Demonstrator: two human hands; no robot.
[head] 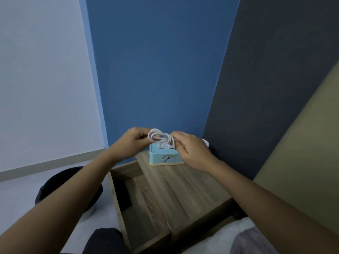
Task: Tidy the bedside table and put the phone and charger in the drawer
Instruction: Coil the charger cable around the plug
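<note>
Drawer (145, 204) stood open w/ free room inside; tissue box (165, 156) blocked tabletop (189, 191) rear, front bare.

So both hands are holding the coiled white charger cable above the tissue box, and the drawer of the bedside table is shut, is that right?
Not quite. The drawer is pulled open, not shut; the head view shows its inside on the left of the bedside table. The rest holds: the left hand and right hand are both holding the coiled white charger cable above the tissue box.
</note>
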